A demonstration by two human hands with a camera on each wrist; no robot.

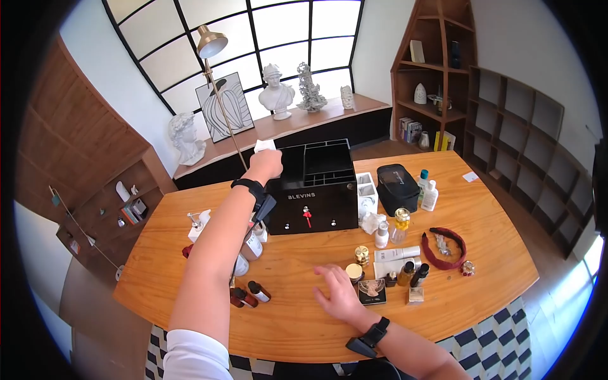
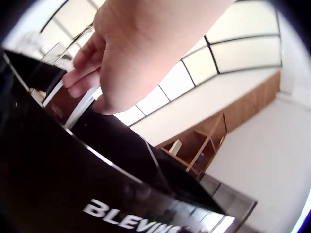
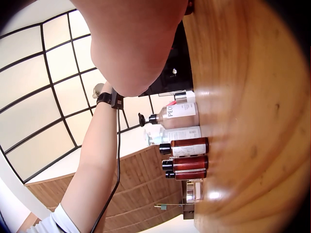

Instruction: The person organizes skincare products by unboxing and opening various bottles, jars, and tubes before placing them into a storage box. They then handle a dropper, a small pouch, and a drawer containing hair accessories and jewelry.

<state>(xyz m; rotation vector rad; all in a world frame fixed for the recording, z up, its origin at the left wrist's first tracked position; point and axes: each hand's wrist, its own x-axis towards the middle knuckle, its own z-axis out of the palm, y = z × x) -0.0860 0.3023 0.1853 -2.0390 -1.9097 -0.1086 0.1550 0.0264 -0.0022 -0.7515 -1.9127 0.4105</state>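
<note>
My left hand [image 1: 266, 164] reaches over the far left part of a glossy black organizer box [image 1: 310, 213] lettered BLEVINS. Its fingers pinch a small white-edged object [image 1: 265, 145], whose kind I cannot tell. In the left wrist view, the curled fingers [image 2: 80, 82] meet the white edges of that object [image 2: 80, 110] at the box's top. Dividers split the box's open top into compartments. Nearer the front, my right hand [image 1: 342, 296] is held above the wooden table, fingers loosely extended and holding nothing. Just right of it are a black compact-like case [image 1: 372, 292] and a cream-lidded jar [image 1: 354, 272].
Small dark-capped bottles [image 1: 258, 291] and a pump bottle [image 1: 252, 247] stand left of centre. Tubes [image 1: 397, 254], a dark red headband [image 1: 432, 253], a black mesh pouch [image 1: 398, 187] and a white divided holder [image 1: 367, 193] occupy the right side. A brass lamp [image 1: 212, 43] rises behind.
</note>
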